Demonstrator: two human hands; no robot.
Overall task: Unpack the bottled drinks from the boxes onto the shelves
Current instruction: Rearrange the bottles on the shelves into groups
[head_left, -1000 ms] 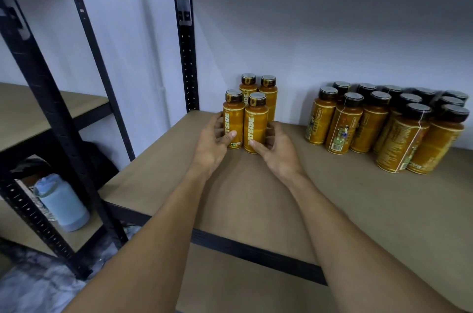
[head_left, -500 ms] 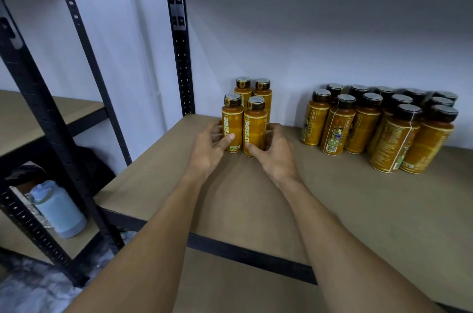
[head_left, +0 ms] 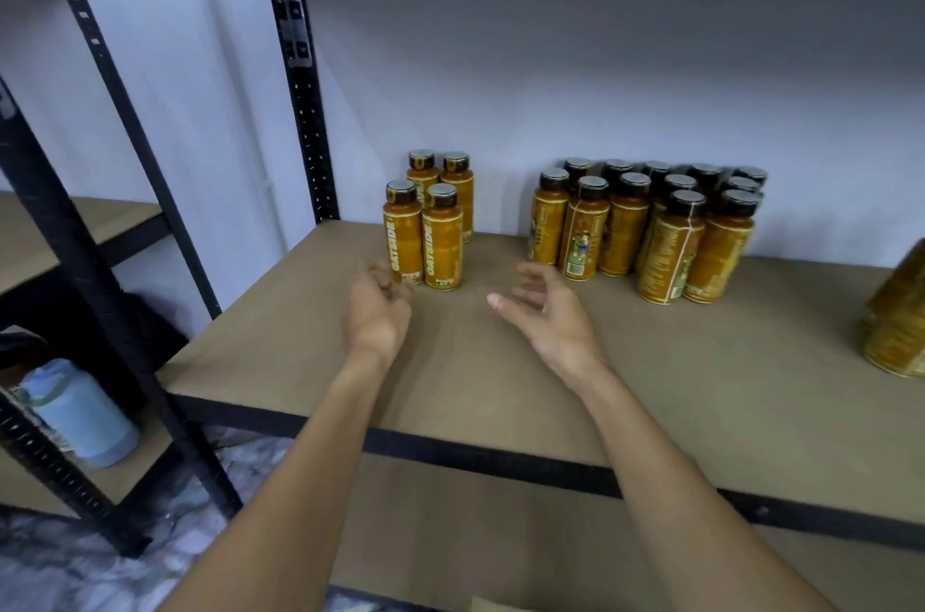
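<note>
Several orange bottles with dark caps (head_left: 431, 221) stand upright in a tight cluster near the back left of the brown shelf board (head_left: 450, 381). My left hand (head_left: 376, 311) hovers just in front of them with loosely curled fingers, holding nothing. To the right of that cluster my right hand (head_left: 545, 311) is held palm-up, fingers relaxed and spread, and holds nothing. A larger group of the same orange bottles (head_left: 650, 231) stands further right along the back wall.
More orange bottles (head_left: 898, 316) show at the right edge of the shelf. A black perforated upright (head_left: 305, 111) rises behind the left cluster. A neighbouring rack on the left carries a pale blue jug (head_left: 80, 411) on a lower shelf. A black shelf beam runs overhead.
Both hands have let go of the left bottle cluster and pulled back toward me. The view has shifted, showing more of the shelf to the right.
</note>
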